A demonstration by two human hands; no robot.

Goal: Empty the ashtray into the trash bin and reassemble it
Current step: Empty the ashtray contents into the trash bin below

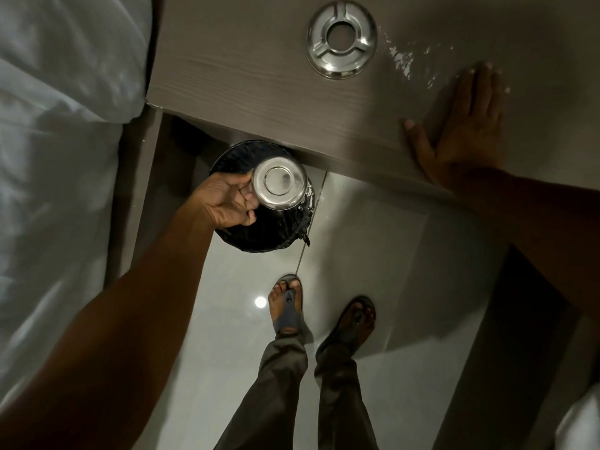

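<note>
While the left hand [227, 203] grips the inverted ashtray bowl [280, 184] over the trash bin [259, 235], keep it centred; the right hand [464, 134] lies flat and empty on the desk [243, 76].

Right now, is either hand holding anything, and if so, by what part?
The left hand grips the ashtray's metal bowl by its side wall, upside down over the trash bin. The right hand holds nothing; it rests flat on the table.
</note>
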